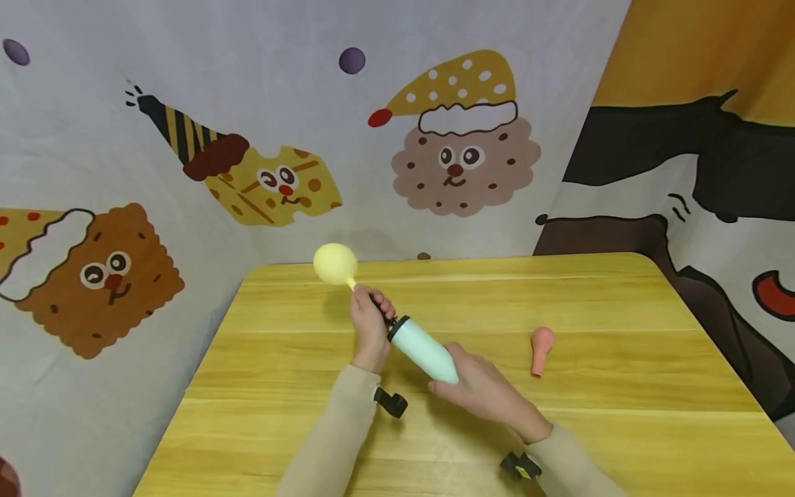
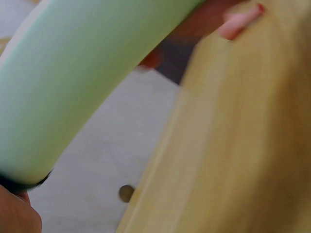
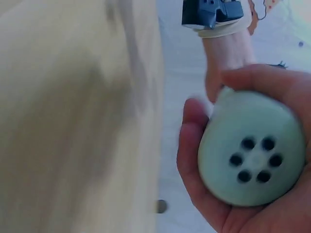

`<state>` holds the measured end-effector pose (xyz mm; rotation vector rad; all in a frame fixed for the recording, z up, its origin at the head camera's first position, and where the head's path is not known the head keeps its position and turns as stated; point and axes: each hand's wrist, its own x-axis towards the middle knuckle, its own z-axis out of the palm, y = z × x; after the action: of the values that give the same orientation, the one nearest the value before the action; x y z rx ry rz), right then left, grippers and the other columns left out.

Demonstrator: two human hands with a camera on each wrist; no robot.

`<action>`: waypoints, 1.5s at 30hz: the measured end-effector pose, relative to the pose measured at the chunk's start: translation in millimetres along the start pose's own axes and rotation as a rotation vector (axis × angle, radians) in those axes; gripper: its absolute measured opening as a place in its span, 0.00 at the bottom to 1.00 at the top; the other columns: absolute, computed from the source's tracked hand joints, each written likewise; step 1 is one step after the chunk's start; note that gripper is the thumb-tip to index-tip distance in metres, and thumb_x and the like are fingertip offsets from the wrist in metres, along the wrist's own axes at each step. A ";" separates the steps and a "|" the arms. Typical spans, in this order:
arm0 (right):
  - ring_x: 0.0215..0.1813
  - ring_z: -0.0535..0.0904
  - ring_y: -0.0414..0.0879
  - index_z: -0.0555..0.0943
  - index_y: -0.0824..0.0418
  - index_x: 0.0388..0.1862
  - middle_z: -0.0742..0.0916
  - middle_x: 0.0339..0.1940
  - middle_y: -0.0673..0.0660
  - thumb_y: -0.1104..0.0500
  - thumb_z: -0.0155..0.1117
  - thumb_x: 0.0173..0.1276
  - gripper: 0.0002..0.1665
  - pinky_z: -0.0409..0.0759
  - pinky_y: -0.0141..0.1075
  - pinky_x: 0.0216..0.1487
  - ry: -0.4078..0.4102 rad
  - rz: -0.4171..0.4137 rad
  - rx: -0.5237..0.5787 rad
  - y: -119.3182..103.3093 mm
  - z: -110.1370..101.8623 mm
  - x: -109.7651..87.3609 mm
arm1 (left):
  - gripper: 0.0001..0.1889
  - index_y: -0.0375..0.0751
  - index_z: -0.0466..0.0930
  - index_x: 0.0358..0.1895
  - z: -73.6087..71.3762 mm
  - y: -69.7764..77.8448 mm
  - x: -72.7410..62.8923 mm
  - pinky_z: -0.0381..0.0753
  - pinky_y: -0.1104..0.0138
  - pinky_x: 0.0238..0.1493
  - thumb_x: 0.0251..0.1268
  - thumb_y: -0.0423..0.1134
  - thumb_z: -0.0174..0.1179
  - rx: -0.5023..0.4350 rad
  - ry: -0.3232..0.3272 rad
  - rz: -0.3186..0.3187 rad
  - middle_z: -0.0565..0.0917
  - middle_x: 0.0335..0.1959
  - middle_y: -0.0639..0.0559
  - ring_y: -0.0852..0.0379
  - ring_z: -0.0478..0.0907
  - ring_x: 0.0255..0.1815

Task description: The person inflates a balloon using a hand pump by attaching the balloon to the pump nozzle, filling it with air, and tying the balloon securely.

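Note:
A mint-green balloon pump [image 1: 425, 351] slants above the table between the two hands. My left hand [image 1: 369, 328] grips its black front end, where the neck of a small, partly inflated yellow balloon [image 1: 335, 264] comes out above the thumb. How the neck sits on the nozzle is hidden by the fingers. Around the rear of the pump body curls my right hand [image 1: 481, 388]. In the right wrist view, the pump's rounded end [image 3: 255, 158] with several dark holes lies in that palm.
A flat pink balloon [image 1: 542, 349] lies on the wooden table [image 1: 621, 442], right of the hands. Behind the table's far edge hangs a cloth [image 1: 298, 83] printed with cartoon figures. Both wrists wear small black camera mounts.

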<state>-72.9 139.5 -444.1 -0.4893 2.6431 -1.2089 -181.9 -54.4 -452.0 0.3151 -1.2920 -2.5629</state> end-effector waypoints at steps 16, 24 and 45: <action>0.27 0.74 0.37 0.73 0.61 0.60 0.80 0.31 0.49 0.41 0.70 0.71 0.32 0.75 0.33 0.25 -0.089 -0.039 0.026 16.3 -1.4 -33.7 | 0.22 0.44 0.66 0.27 -24.6 21.2 26.5 0.64 0.75 0.15 0.88 0.42 0.34 -0.038 0.045 0.051 0.68 0.19 0.55 0.64 0.64 0.16; 0.20 0.77 0.42 0.71 0.66 0.64 0.81 0.28 0.53 0.45 0.72 0.69 0.36 0.76 0.36 0.17 -0.040 0.081 0.071 3.1 7.9 -12.0 | 0.22 0.43 0.66 0.28 1.7 2.5 -0.6 0.65 0.75 0.16 0.88 0.42 0.34 0.007 -0.041 -0.013 0.68 0.19 0.55 0.64 0.64 0.16; 0.29 0.76 0.37 0.73 0.59 0.64 0.82 0.35 0.47 0.42 0.71 0.70 0.34 0.77 0.33 0.27 -0.087 -0.040 -0.007 9.9 -7.6 -28.2 | 0.19 0.45 0.64 0.30 -27.2 41.0 45.3 0.63 0.77 0.14 0.88 0.43 0.37 -0.115 0.082 0.060 0.69 0.19 0.56 0.65 0.64 0.15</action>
<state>-51.2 161.4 -445.6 -0.5850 2.5768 -1.1624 -211.2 -112.9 -438.2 0.3494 -1.1040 -2.5336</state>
